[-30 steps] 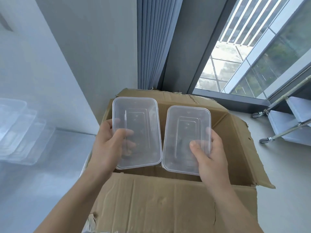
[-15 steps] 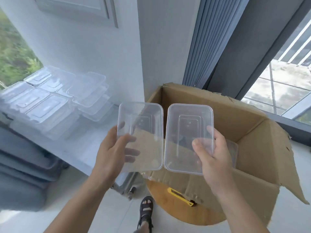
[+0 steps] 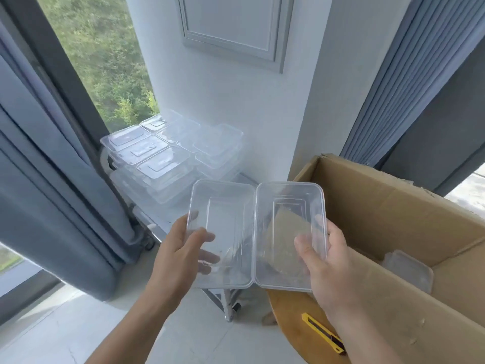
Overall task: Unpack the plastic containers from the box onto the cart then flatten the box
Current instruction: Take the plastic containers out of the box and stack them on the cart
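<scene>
My left hand (image 3: 181,256) grips a clear rectangular plastic container (image 3: 223,222) by its near left corner. My right hand (image 3: 328,261) grips a second clear container (image 3: 288,216) by its near right corner. The two containers are held side by side, edges touching, left of the open cardboard box (image 3: 388,206). Another clear container (image 3: 409,269) lies inside the box. Several clear containers (image 3: 168,153) are stacked on the metal cart (image 3: 154,224) beyond my hands, against the white wall.
The box stands on a round wooden table (image 3: 286,316) with a yellow utility knife (image 3: 322,332) on it. Blue-grey curtains (image 3: 52,179) hang at left beside a window. A cart leg with a wheel (image 3: 231,306) stands below the held containers.
The view has turned left from the box toward the cart. Both hands have carried their containers out of the box and leftward, and the containers now touch.
</scene>
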A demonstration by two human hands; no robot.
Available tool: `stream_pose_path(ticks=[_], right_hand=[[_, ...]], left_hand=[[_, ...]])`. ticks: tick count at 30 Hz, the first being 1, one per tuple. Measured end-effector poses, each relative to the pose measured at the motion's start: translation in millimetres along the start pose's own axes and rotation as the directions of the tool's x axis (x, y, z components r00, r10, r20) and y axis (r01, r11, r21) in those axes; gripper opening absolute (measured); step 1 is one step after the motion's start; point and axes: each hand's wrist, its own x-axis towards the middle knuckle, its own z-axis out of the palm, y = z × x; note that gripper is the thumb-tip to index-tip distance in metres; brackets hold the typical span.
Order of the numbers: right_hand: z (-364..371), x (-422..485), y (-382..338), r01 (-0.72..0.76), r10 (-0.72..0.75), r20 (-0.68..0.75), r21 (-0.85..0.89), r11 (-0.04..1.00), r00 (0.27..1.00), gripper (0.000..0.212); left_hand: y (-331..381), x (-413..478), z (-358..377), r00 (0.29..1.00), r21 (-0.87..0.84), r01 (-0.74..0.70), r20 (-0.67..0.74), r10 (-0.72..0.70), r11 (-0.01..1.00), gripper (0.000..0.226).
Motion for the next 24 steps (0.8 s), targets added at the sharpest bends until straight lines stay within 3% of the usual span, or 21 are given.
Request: stream_pose_path(ticks=[3, 7, 14, 18, 21, 24], right_hand=[[36.8, -1.4, -6.5, 0.008, -0.007, 0.027, -0.026, 1.000, 1.000, 0.032], [93.8, -4.5, -14.3, 0.007, -0.007, 0.022, -0.026, 1.000, 1.000, 0.044], [176.4, 1.0, -20.6, -0.007, 0.007, -0.011, -0.070, 0.998, 1.000, 0.040], [201.8, 7.3, -20.5, -0.039, 0.038, -0.034, -0.057, 0.998, 0.999, 0.039], [207.8, 18.6, -16.6, -0.062, 0.058, -0.075, -0.054, 0.997, 0.996, 0.052], [207.9, 36.4, -8.3, -0.078, 0.072, -0.131, -0.040, 0.996, 0.989, 0.042]], left_hand=[[-5.4, 11.7, -34.6, 1.000, -0.012, 0.016, -0.008, -0.016, 1.000, 0.036], [-11.7, 37.3, -87.0, 1.000, 0.005, 0.012, 0.018, -0.012, 1.000, 0.034], [-15.7, 85.2, -158.7, 0.996, 0.003, 0.018, 0.085, -0.018, 1.000, 0.036], [-19.2, 113.4, -175.0, 0.993, 0.001, 0.037, 0.108, -0.037, 0.999, 0.031], [-20.2, 133.3, -173.2, 0.989, 0.006, 0.053, 0.138, -0.053, 0.999, 0.031], [-17.9, 158.8, -163.2, 0.987, 0.009, 0.045, 0.153, -0.046, 0.999, 0.033]])
